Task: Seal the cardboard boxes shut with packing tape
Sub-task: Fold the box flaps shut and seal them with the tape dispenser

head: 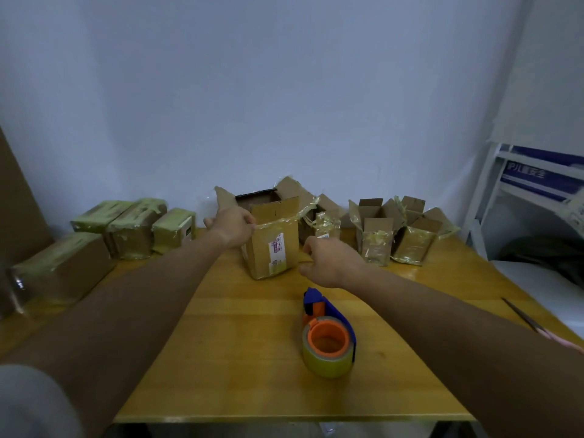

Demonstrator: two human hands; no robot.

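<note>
Two hands (232, 227) (328, 263) grip one open box (273, 245).

White Chinese characters run across a blue sign (534, 177) on the white rack (483, 197) to the right of the open box (271, 238); they look like "儿童安全", though blurred. The front of that box carries a white shipping label (276, 251) with pink print too small to read.
</note>
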